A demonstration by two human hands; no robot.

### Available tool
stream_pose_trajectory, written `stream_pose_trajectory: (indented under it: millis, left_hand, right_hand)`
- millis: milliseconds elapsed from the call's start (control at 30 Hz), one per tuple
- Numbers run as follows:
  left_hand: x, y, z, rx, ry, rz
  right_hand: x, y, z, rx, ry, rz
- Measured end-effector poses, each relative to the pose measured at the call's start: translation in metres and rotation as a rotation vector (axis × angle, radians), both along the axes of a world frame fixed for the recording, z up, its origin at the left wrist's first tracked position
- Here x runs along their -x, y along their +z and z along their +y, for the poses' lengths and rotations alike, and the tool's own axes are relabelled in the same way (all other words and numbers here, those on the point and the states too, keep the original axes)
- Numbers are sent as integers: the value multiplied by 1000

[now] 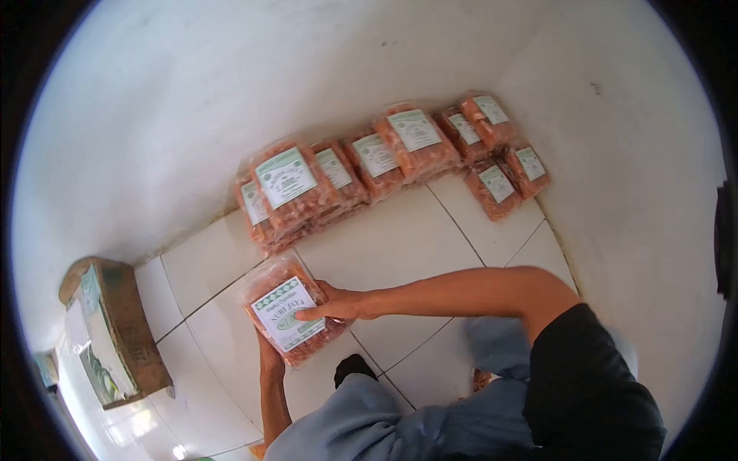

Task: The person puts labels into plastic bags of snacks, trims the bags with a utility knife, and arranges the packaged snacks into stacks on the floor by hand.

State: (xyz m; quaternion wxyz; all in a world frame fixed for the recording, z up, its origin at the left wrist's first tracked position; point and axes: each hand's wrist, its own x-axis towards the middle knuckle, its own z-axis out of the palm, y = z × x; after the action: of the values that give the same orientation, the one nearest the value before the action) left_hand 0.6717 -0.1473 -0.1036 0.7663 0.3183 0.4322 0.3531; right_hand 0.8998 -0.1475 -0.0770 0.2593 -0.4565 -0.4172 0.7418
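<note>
A clear plastic packet of reddish-brown food (261, 280), with a white and green label reading "NURI JAYA", is held up above the floor in front of me. My right hand (336, 301) grips its right side, the thumb lying across the label and the other fingers hidden behind. Under the lower left edge, my left hand (270, 357) holds the same packet; its fingers are mostly out of sight. Beyond it, several similar packets (284, 184) are stacked in a row against the wall.
Smaller packets (492, 188) stand in the corner on the right. An opened cardboard box (134, 338) with papers in it sits at the left wall. White floor tiles (392, 238) lie beneath, and my legs (361, 419) fill the bottom.
</note>
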Motion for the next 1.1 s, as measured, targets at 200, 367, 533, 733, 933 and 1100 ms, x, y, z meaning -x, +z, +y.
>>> stream_pose_trajectory:
  millis: [200, 367, 533, 733, 933, 1100]
  left_hand:
    - [-99, 17, -11, 377, -616, 154]
    - [-197, 50, 2, 526, -990, 264]
    - [-291, 59, -1, 390, -991, 422]
    - [-367, 34, -21, 294, -934, 537]
    - [-388, 1, -37, 317, -611, 419]
    - [-402, 39, -35, 386, -611, 585]
  right_hand:
    - [-134, 31, -37, 193, -27, -83]
    - [-216, 74, -86, 143, -230, 85]
    - [-273, 55, -132, 129, -515, 206]
    - [-341, 37, -161, 185, -629, 472]
    - [-366, 30, -159, 92, -746, 325]
    - [-396, 21, -151, 48, -676, 406]
